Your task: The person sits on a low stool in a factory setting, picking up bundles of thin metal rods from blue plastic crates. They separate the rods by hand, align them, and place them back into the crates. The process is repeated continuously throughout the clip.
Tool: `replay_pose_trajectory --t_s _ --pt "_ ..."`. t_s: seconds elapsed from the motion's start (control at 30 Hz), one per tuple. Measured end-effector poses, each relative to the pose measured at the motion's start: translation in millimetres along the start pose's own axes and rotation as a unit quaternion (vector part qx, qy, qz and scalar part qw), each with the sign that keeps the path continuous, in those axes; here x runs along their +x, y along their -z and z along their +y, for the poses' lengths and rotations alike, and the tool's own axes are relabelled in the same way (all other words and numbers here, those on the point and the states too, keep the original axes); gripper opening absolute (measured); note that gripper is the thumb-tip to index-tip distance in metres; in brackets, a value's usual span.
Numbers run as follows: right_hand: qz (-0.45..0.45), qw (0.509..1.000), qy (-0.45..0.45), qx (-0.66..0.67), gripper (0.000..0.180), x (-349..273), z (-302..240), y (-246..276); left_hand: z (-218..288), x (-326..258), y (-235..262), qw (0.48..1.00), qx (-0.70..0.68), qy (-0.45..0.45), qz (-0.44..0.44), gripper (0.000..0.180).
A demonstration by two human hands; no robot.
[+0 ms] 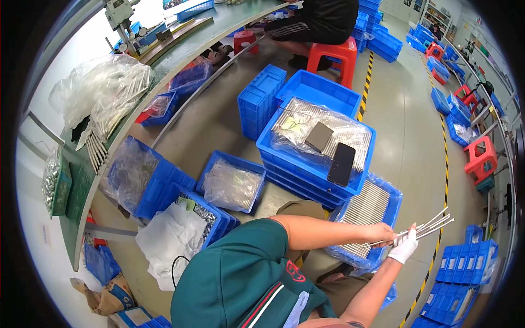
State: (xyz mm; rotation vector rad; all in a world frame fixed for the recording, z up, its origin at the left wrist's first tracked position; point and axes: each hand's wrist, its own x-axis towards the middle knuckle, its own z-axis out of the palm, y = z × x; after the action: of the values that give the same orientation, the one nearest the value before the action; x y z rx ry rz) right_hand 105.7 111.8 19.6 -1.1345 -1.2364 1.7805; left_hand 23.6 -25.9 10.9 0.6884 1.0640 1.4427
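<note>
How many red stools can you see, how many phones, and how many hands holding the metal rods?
Red stools: 4
Phones: 1
Hands holding the metal rods: 2, left hand and gloved right hand
Total: 7

phone [342, 163] on stacked crates [306, 169], rods [424, 227] right

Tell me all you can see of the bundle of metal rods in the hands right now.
The bundle of metal rods is a handful of thin, straight, silvery rods, fanned slightly at the far ends. It points up and to the right, above the blue crate of rods. The white-gloved right hand grips its lower end; the bare left hand touches it beside.
</note>
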Motion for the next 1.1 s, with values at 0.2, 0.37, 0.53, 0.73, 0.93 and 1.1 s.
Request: replay_pose_trajectory --t_s 0.2,0.37,0.53,0.73,0.93,1.1 --pt "0.112 0.992 0.016 0.055 0.026 18 -38 26 -14 2 9 0.993 0.093 0.006 -0.069 0.04" --pt "0.08 0.994 -0.02 0.066 0.025 3 -29 13 6 12 26 0.999 -0.038 -0.027 0.018 0.037" --pt "-0.059 0.997 0.02 -0.037 0.019 0 18 -5 23 -2 13 0.968 -0.193 0.037 -0.155 0.028" --pt "-0.161 0.973 0.121 -0.115 0.017 -19 18 -20 31 -16 22 0.982 -0.028 0.069 -0.171 0.029" --pt "-0.09 0.97 0.144 -0.176 0.015 -25 14 -24 42 -3 47 0.91 0.371 -0.136 0.125 0.032" --pt "-0.146 0.98 0.085 -0.104 0.01 -47 8 -22 57 9 76 0.917 0.185 -0.162 0.313 0.036"
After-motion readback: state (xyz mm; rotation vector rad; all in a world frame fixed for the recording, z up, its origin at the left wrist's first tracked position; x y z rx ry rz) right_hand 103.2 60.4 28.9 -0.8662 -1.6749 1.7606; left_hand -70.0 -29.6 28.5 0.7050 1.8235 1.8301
